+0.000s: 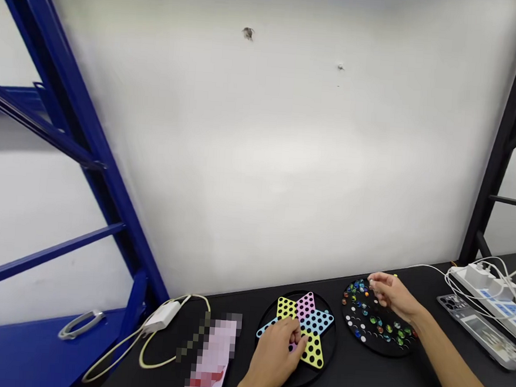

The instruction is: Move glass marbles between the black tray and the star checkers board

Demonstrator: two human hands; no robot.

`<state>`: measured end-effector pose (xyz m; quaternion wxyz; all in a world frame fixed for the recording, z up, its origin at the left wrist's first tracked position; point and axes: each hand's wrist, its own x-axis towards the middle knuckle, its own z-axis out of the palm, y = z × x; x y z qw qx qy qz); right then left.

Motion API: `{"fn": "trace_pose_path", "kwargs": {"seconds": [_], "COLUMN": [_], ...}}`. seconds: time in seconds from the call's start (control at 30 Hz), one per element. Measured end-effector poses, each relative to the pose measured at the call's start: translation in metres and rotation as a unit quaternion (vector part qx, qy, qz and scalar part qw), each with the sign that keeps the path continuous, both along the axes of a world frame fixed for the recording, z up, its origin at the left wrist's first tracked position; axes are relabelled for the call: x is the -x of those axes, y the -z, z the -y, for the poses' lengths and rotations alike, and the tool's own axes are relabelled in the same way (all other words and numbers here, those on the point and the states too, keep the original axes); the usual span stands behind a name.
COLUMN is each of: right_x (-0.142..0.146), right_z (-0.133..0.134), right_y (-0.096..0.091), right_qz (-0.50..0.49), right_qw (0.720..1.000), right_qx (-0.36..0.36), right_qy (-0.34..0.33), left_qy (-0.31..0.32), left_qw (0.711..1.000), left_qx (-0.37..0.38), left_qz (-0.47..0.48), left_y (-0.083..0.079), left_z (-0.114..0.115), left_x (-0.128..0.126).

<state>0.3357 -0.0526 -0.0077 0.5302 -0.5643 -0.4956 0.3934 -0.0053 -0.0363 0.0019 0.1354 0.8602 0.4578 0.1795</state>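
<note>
A round black Chinese checkers board [318, 322] with a star of yellow, pink and blue points, dotted with black holes, lies on the black table. On its near left part rests my left hand [279, 343], back up and fingers curled; whether anything is inside them is hidden. To the right is a round black tray [388, 347] holding many glass marbles [389, 329] in green, blue, orange and white. Above the tray's far side, my right hand [391, 294] pinches a small white marble [371, 280] between thumb and fingertips.
Left of the board lie a partly blurred pink phone-like object [213, 358] and a white adapter [161, 317] with a looped cable. At right are a grey phone-shaped packet [482, 333] and a white power strip [498, 299] with cords. A blue metal frame [104, 174] stands left.
</note>
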Motion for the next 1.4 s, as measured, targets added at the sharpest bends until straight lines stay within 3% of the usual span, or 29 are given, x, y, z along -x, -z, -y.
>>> {"fn": "trace_pose_path", "kwargs": {"seconds": [0.1, 0.3, 0.47, 0.53, 0.67, 0.9, 1.1, 1.4], "right_x": [-0.002, 0.003, 0.012, 0.015, 0.021, 0.034, 0.045, 0.041], "right_z": [-0.001, -0.011, -0.012, -0.009, -0.005, -0.002, -0.008, -0.014], "right_y": [-0.007, 0.010, 0.026, 0.027, 0.024, 0.020, 0.025, 0.026], "right_qz": [-0.079, 0.059, 0.188, 0.268, 0.429, 0.471, 0.547, 0.583], "right_qw": [0.995, 0.997, 0.980, 0.961, 0.895, 0.876, 0.830, 0.802], "right_qx": [-0.046, 0.012, 0.033, 0.055, 0.118, 0.102, 0.113, 0.127], "right_qy": [0.042, 0.056, 0.048, 0.031, 0.005, -0.013, 0.012, -0.008], "left_qy": [-0.002, -0.002, -0.004, -0.002, -0.002, -0.006, -0.002, -0.013], "left_qw": [1.000, 1.000, 1.000, 1.000, 1.000, 1.000, 1.000, 1.000], "left_qx": [0.002, 0.005, 0.009, 0.011, 0.008, 0.011, 0.014, 0.016], "left_qz": [0.000, 0.001, -0.008, -0.005, -0.004, 0.000, 0.000, -0.009], "left_y": [0.001, 0.003, 0.003, 0.002, 0.000, 0.003, 0.004, -0.001], "left_z": [-0.001, -0.001, -0.002, -0.002, -0.001, -0.003, -0.003, -0.001], "left_x": [0.000, 0.000, 0.001, 0.001, 0.000, 0.000, 0.001, 0.001]}}
